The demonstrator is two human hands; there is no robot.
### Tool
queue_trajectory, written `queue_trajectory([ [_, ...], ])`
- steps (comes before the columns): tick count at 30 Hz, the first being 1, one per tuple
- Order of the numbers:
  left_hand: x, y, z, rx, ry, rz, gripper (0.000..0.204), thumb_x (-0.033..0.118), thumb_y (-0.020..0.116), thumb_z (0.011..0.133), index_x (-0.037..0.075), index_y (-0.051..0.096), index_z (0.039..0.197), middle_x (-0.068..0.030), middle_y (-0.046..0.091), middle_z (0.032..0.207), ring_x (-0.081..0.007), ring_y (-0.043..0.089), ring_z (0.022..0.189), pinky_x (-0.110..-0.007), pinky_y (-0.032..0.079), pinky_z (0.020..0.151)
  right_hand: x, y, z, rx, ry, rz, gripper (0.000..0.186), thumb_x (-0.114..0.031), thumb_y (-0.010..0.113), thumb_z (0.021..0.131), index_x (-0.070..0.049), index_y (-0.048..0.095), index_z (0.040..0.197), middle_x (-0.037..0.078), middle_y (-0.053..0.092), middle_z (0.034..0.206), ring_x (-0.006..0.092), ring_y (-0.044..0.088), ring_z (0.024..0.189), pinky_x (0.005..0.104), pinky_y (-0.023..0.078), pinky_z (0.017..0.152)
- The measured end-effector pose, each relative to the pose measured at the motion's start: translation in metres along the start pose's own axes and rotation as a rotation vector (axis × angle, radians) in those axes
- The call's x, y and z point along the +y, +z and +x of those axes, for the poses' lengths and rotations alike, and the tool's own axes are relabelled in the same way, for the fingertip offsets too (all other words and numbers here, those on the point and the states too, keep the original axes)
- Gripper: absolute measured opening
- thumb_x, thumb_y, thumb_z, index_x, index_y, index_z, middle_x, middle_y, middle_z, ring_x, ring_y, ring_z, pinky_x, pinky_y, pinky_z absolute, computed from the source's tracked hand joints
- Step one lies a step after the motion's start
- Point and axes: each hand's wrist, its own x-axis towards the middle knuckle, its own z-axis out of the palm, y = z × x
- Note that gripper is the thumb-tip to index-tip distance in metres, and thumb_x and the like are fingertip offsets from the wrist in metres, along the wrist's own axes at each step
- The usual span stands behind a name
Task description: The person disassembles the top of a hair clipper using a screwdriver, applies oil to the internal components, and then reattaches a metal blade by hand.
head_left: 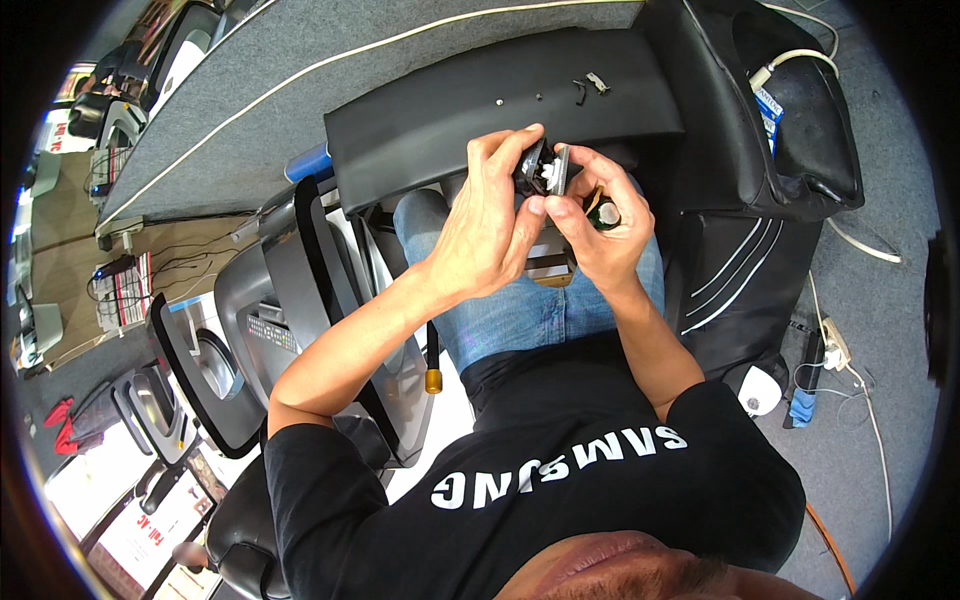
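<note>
Above my lap, at the near edge of a black padded bench (420,135), both hands are closed around a small black-and-grey device part (557,170) with white pieces inside. My left hand (478,225) grips its dark side between fingers and thumb. My right hand (610,240) pinches its flat grey side. Tucked in the right palm is a dark, round-ended object (604,213) with a pale tip, perhaps a tool handle; most of it is hidden. On the bench top lie a small whitish part (597,83), a thin black piece (580,93) and tiny bits.
A black padded seat (800,130) with a white cable and plug (762,76) stands at the right. To the left are a grey-and-black chair (300,290) with a remote control (270,335). A blue cylinder (308,163) lies by the bench; cables run over the grey carpet.
</note>
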Motion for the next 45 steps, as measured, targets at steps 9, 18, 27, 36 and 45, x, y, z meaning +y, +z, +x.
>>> queue_trajectory([
  [9,-0.0005,0.0,0.0004,-0.008,-0.014,-0.012,0.064,0.002,0.06,0.095,-0.008,0.032,0.152,-0.0313,0.044,0.133,-0.0446,0.056,0.112,-0.048,0.051,0.095,0.0043,-0.0049,0.0027,-0.04,-0.035,-0.068,0.048,-0.008,0.088,0.084,0.005,0.068,0.126,0.002,0.065,0.072,0.0048,0.06,0.065,0.0213,0.045,0.059],
  [18,-0.0009,-0.0002,-0.0002,-0.019,-0.035,-0.031,0.061,0.006,0.059,0.099,-0.007,0.032,0.152,-0.0313,0.045,0.133,-0.0438,0.057,0.11,-0.048,0.052,0.093,0.004,-0.004,0.0028,-0.04,-0.034,-0.062,0.047,-0.007,0.088,0.084,0.004,0.069,0.126,0.002,0.065,0.071,0.0054,0.06,0.065,0.0216,0.045,0.059],
  [27,-0.0008,-0.0003,-0.0007,-0.032,-0.043,-0.034,0.059,0.011,0.057,0.103,-0.007,0.03,0.152,-0.0319,0.044,0.135,-0.0437,0.057,0.109,-0.049,0.052,0.093,0.0051,-0.0026,0.0023,-0.023,-0.054,-0.085,0.047,-0.008,0.088,0.084,0.004,0.069,0.126,0.002,0.065,0.071,0.0049,0.061,0.065,0.0213,0.046,0.059],
  [36,0.0004,-0.0011,-0.0001,-0.035,-0.052,-0.039,0.059,0.009,0.057,0.102,-0.007,0.03,0.152,-0.031,0.044,0.133,-0.0428,0.057,0.109,-0.048,0.052,0.093,0.0062,-0.0021,0.0019,-0.028,-0.042,-0.065,0.048,-0.01,0.089,0.084,0.005,0.068,0.124,0.002,0.065,0.072,0.0049,0.06,0.065,0.0212,0.046,0.058],
  [45,-0.0008,-0.0007,0.0001,-0.025,-0.041,-0.027,0.058,0.009,0.057,0.102,-0.007,0.031,0.152,-0.0311,0.045,0.132,-0.0431,0.057,0.109,-0.048,0.051,0.093,0.0032,0.0004,0.0022,-0.014,-0.01,-0.038,0.047,-0.011,0.089,0.085,0.006,0.068,0.124,0.003,0.068,0.074,0.0047,0.062,0.067,0.0201,0.046,0.059],
])
